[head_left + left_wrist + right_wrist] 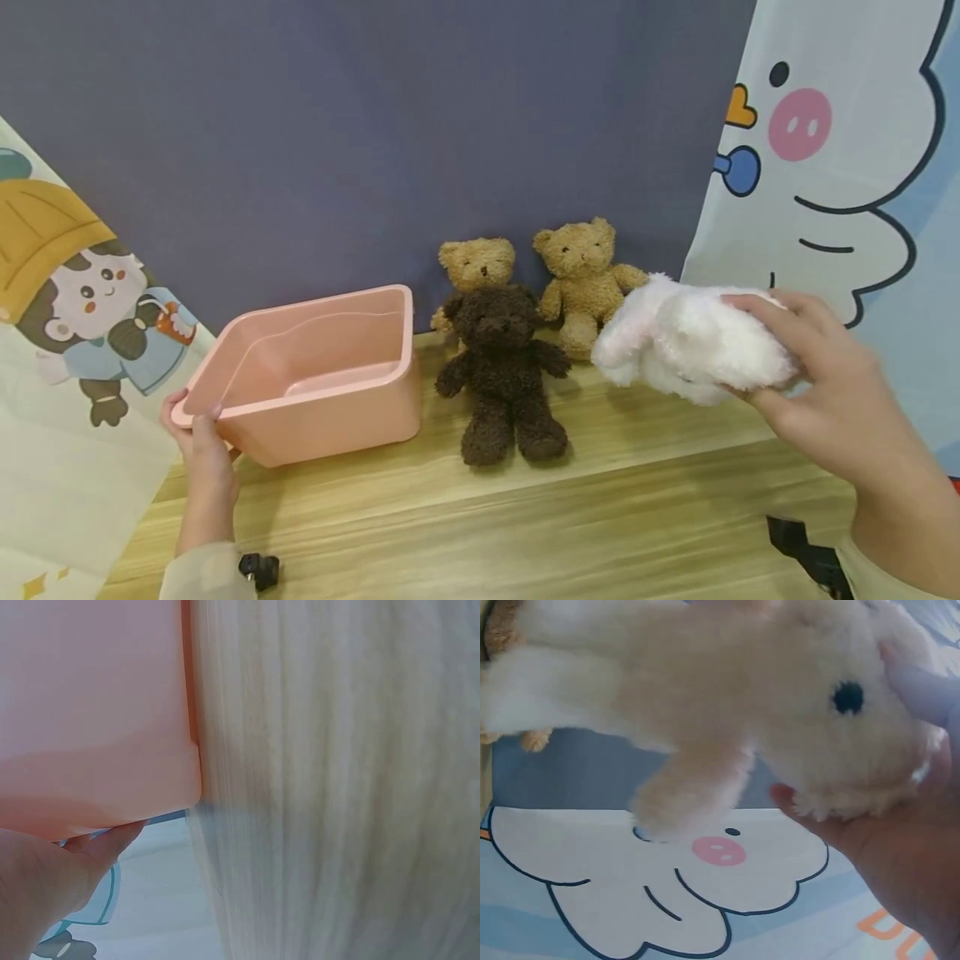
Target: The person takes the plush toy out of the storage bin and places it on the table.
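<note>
My left hand grips the near left corner of a pink plastic bin, thumb over the rim. The inside that shows holds nothing. From the left wrist, the bin's smooth wall fills the upper left above the fingers. Over at the right, my right hand holds a fluffy white plush toy above the table. The right wrist view shows the fingers around the toy's head, beside a round dark eye, with its limbs stretching away to the left.
A dark brown teddy bear sits right of the bin. Behind it, two tan teddy bears lean against the grey backdrop. Cartoon-printed cloths flank the wooden table on both sides.
</note>
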`<state>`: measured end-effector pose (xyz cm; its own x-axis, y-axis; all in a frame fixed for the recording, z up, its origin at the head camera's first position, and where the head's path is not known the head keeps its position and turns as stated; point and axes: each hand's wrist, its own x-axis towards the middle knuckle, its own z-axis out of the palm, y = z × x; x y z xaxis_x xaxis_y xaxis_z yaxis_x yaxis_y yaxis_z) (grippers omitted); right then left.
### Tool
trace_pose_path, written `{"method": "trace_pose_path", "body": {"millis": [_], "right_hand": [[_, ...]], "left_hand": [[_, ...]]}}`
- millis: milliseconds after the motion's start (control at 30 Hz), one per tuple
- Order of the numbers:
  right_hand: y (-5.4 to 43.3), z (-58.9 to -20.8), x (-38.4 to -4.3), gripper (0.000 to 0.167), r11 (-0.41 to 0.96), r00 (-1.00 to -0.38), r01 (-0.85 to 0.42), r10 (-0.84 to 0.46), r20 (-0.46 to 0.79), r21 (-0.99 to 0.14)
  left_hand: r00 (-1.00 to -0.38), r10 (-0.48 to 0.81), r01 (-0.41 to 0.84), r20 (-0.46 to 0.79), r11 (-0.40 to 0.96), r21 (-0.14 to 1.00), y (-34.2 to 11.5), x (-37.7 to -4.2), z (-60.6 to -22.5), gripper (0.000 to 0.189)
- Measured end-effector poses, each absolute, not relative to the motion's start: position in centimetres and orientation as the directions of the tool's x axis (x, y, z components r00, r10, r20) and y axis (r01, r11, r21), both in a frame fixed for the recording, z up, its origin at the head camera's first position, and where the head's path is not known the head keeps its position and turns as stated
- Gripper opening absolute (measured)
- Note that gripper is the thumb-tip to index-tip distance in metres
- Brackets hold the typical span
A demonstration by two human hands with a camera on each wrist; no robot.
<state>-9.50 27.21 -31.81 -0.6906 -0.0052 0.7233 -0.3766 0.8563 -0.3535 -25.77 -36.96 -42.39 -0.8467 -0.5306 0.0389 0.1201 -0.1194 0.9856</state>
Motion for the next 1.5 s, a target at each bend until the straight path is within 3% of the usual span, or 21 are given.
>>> {"method": "trace_pose_path", "body": {"millis": [233, 467, 900, 1500], "right_hand": [[27.1, -31.9, -9.4, 0.098, 0.886, -0.785, -0.384, -0.165, 0.597, -0.26], [26.0, -31.7, -10.7, 0.093, 0.876, -0.856, -0.384, -0.218, 0.469, -0.292], [25.1, -31.5, -16.2, 0.078, 0.853, -0.842, -0.484, -0.394, 0.367, -0.195], [26.6, -32.6, -24.4, 0.062, 0.833, -0.872, -0.489, -0.476, 0.116, -0.259]], "left_hand": [[-0.847, -0.531, 0.107, 0.033, -0.109, 0.988, -36.9, -25.6, -42.2, 0.05], [-0.846, -0.532, 0.094, 0.03, -0.093, 0.991, -36.9, -25.6, -42.1, 0.051], [-0.842, -0.538, 0.109, 0.034, -0.109, 0.988, -37.0, -25.7, -42.3, 0.049], [-0.843, -0.536, 0.115, 0.041, -0.106, 0.988, -36.8, -25.5, -42.1, 0.049]]}}
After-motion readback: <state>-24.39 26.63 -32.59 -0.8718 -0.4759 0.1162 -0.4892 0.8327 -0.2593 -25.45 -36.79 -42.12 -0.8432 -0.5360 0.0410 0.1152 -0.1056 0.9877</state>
